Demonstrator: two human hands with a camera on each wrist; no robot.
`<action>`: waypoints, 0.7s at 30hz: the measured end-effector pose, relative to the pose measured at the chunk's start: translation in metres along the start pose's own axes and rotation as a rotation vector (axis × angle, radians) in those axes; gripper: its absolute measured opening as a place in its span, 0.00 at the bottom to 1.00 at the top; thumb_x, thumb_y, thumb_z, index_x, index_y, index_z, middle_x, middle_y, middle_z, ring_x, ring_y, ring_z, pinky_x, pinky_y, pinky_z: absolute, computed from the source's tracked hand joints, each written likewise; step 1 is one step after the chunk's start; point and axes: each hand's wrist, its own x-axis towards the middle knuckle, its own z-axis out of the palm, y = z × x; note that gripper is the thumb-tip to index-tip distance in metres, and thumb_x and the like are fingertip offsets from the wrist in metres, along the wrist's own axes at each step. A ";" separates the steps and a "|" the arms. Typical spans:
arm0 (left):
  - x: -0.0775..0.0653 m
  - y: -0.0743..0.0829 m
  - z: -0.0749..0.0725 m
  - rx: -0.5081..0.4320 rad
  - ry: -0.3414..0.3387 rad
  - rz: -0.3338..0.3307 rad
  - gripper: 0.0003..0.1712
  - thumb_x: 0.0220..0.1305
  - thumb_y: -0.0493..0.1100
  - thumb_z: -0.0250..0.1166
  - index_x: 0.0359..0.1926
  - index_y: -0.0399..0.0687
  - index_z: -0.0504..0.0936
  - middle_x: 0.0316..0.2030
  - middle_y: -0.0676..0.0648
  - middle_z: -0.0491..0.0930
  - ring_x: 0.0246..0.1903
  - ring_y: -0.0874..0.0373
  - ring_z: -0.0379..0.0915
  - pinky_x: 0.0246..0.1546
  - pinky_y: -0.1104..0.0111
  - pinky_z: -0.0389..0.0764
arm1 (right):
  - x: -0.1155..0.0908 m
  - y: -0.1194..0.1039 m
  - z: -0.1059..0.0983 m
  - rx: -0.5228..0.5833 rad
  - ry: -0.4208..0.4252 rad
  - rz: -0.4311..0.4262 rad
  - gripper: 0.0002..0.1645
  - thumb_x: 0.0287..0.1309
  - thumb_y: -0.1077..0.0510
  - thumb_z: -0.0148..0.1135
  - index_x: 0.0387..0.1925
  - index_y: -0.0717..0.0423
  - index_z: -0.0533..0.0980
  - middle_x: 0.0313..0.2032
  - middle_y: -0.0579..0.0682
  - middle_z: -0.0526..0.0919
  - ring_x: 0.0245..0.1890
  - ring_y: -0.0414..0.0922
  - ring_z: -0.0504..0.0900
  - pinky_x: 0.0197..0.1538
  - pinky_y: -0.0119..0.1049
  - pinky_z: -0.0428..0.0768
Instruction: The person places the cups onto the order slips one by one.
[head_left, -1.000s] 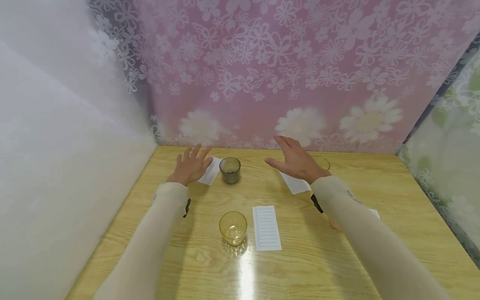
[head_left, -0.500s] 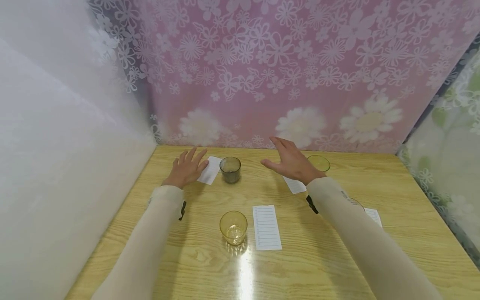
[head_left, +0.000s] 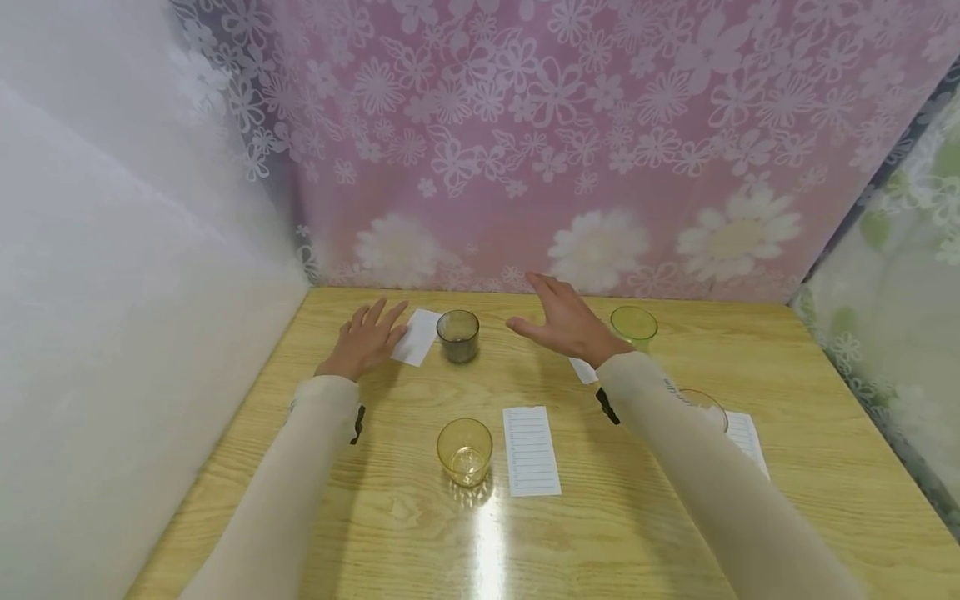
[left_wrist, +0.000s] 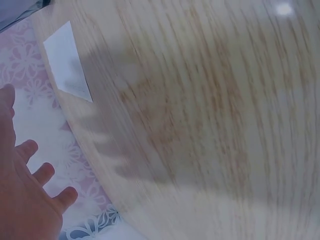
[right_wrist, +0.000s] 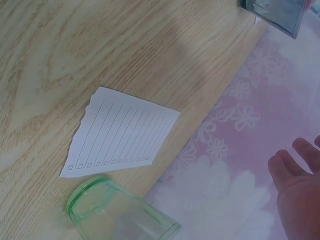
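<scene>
My left hand (head_left: 366,340) hovers over the table's far left with fingers spread, holding nothing. Just right of it lies a white paper slip (head_left: 415,337), beside a dark grey glass (head_left: 458,337). My right hand (head_left: 566,321) is raised between that glass and a green glass (head_left: 634,323), fingers extended and thumb apart. A lined slip (right_wrist: 120,135) shows whole by the green glass in the right wrist view; in the head view the right arm partly covers it. Nearer stands a yellow glass (head_left: 465,454), with a lined checklist slip (head_left: 532,452) to its right.
An orange-rimmed glass (head_left: 705,408) is partly hidden by the right sleeve, with another lined slip (head_left: 746,437) to its right. The wooden table (head_left: 420,533) meets a pink floral curtain (head_left: 480,167) at the back and a white wall (head_left: 150,292) on the left.
Both hands have drifted to the left, apart from the glasses. The right arm now uncovers more of the green glass, the orange-rimmed glass and its slip. Glasses and slips stay in place.
</scene>
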 end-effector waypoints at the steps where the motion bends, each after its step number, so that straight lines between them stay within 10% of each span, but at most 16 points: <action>1: -0.001 0.000 0.000 -0.001 0.003 0.001 0.35 0.90 0.60 0.40 0.90 0.64 0.48 0.88 0.36 0.42 0.85 0.27 0.38 0.79 0.24 0.47 | 0.000 -0.001 0.001 0.000 -0.001 0.003 0.62 0.73 0.25 0.58 0.90 0.52 0.46 0.86 0.62 0.53 0.86 0.64 0.53 0.83 0.69 0.57; 21: -0.005 -0.016 0.010 0.031 0.022 0.020 0.34 0.91 0.56 0.44 0.89 0.65 0.49 0.88 0.35 0.44 0.83 0.27 0.44 0.76 0.23 0.54 | 0.009 -0.009 0.016 0.034 -0.029 0.003 0.63 0.71 0.23 0.59 0.90 0.46 0.44 0.87 0.60 0.52 0.87 0.63 0.52 0.83 0.70 0.57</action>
